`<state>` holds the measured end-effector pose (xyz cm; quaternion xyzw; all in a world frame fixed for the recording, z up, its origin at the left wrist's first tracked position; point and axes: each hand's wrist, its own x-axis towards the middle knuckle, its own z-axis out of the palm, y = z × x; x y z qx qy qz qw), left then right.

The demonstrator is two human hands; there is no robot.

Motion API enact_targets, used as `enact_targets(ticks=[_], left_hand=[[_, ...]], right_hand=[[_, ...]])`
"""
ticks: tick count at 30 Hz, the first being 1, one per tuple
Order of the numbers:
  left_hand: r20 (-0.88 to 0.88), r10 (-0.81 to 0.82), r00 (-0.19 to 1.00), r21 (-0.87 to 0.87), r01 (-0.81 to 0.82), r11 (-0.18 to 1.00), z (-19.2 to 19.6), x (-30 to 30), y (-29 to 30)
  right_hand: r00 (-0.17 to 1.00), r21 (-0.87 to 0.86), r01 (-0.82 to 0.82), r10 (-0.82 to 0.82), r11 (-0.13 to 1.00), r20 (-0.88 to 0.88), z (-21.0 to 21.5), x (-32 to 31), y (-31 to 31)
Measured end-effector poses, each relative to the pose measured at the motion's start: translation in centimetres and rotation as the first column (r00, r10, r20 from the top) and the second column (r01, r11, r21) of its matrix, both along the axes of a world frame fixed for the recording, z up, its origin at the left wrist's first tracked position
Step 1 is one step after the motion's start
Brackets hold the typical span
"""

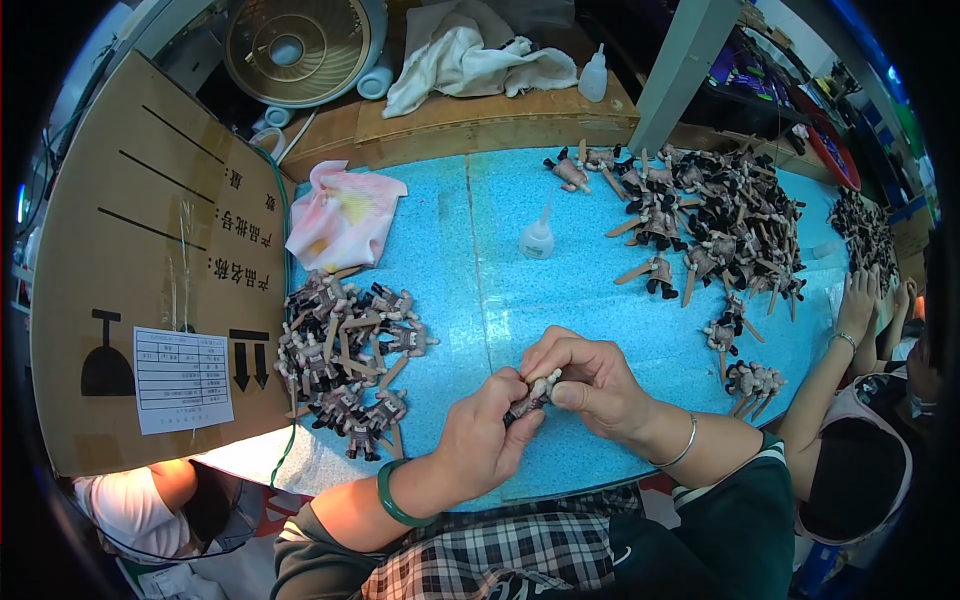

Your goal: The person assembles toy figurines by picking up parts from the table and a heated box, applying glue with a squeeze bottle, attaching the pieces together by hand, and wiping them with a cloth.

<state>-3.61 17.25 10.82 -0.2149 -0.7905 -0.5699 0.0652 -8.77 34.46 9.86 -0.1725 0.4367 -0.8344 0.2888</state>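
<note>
Between my two hands, over the near middle of the blue tabletop, is one small toy figure (528, 403). My left hand (482, 428) closes round its lower body, a green bangle at that wrist. With thumb and fingertips my right hand (592, 385) pinches its upper end. The fingers hide part of the figure. To the left lies a pile of similar figures (345, 360) in brown and black, with flat wooden sticks among them. A larger heap of figures (715, 215) with sticks spreads over the far right.
A clear squeeze bottle (538, 238) stands mid-table. A stained cloth (346, 214) lies far left, by a tall cardboard box (150, 270). On the wooden ledge are a fan (300, 50), a white cloth (470, 65) and another bottle (594, 76). A co-worker's hand (856, 303) works at right.
</note>
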Motion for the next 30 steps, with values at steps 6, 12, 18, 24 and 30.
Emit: enact_targets(ticks=[6, 12, 18, 24, 30], left_hand=[[-0.006, 0.001, 1.0, -0.04, -0.001, 0.999, 0.6, -0.1, 0.0], [0.068, -0.019, 0.998, 0.011, 0.018, 1.0, 0.5, -0.2, -0.2], [0.224, -0.005, 0.975, 0.115, -0.021, 0.993, 0.4, 0.0, 0.0], [0.287, -0.001, 0.958, 0.112, -0.032, 0.993, 0.7, -0.2, 0.1], [0.375, -0.007, 0.927, 0.147, -0.052, 0.988, 1.2, -0.4, 0.4]], right_hand=[[0.994, -0.038, -0.02, 0.016, 0.999, -0.104, -0.4, -0.3, -0.2], [1.0, -0.032, -0.021, 0.021, 0.999, -0.023, -0.2, -0.3, -0.3], [0.998, 0.06, -0.048, 0.046, 0.997, 0.047, 0.1, -0.5, 0.0], [0.998, 0.095, -0.05, 0.046, 0.994, 0.043, 0.1, -0.6, 0.3], [0.998, 0.168, -0.059, 0.059, 0.984, -0.001, 0.3, -0.4, 1.0]])
